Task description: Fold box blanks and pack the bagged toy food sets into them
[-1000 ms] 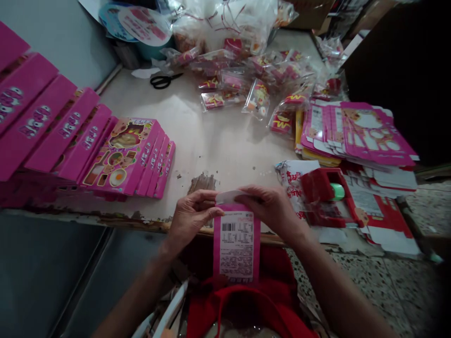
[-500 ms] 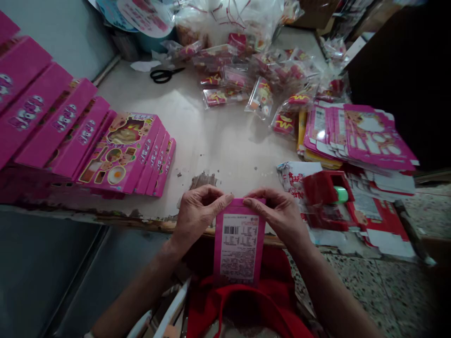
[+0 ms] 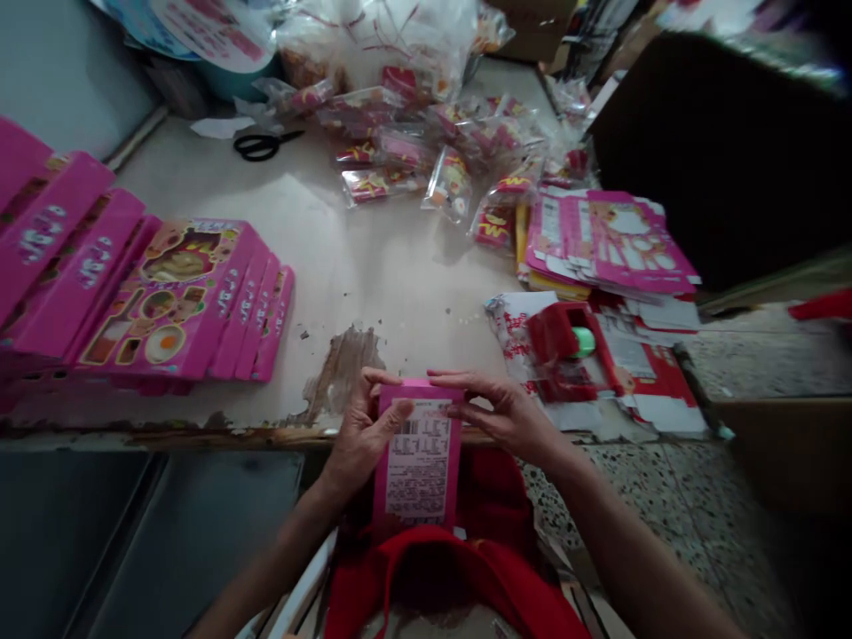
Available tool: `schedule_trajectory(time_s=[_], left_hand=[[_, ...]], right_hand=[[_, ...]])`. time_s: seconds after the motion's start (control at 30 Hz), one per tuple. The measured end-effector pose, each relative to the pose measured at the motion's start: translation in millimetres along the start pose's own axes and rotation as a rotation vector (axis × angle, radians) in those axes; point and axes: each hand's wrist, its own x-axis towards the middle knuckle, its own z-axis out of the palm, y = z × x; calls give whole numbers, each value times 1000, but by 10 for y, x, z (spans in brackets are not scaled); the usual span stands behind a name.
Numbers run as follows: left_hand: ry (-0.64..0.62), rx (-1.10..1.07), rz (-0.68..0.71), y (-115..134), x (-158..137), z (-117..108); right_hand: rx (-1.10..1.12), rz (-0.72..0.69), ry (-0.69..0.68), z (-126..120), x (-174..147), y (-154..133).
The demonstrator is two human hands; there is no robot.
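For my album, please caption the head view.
Left hand and right hand hold a pink box by a table bearing a red tape dispenser.

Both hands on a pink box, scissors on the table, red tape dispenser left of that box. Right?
Not quite: the head view shows the red tape dispenser right of the box. Left hand and right hand on it, scissors on the table: fine.

This is looking like a small packing workshop: printed pink boxes (image 3: 232, 311) are standing in a row on a worn bench (image 3: 399, 266), flat pink cartons (image 3: 619, 244) are lying stacked at the right, clear-bagged pieces (image 3: 447, 185) are crowding the back, and a red tape dispenser (image 3: 556, 342) and 1 pair of black scissors (image 3: 276, 142) are resting there too. A speckled floor (image 3: 672, 479) is showing below.
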Motion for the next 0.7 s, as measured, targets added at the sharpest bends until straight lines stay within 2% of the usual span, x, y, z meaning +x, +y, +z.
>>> schedule_trajectory(time_s=[0.07, 0.1, 0.17, 0.23, 0.27, 0.3, 0.37, 0.43, 0.6, 0.7], left_hand=[[60, 75, 14, 27, 60, 79], [96, 121, 51, 77, 108, 105], [168, 173, 161, 223, 216, 133], [206, 193, 263, 377, 302, 154], [208, 210, 303, 437, 326, 169], [208, 243, 336, 479, 333, 189], [209, 359, 396, 500, 302, 241], [196, 506, 440, 462, 234, 301], [111, 749, 543, 386, 90, 417], [73, 803, 605, 425, 69, 457]], right_hand=[[-80, -18, 53, -76, -202, -153], [-118, -37, 146, -155, -324, -229], [-217, -56, 521, -393, -583, -341], [-347, 21, 902, -690, -811, -359], [-388, 107, 970, -833, -894, -333], [-386, 202, 941, -956, -950, -288], [-281, 337, 758, -1116, -977, -181], [-153, 367, 642, -1159, -922, -97], [-13, 330, 682, -1049, -756, -102], [-43, 240, 813, -935, -808, -168]])
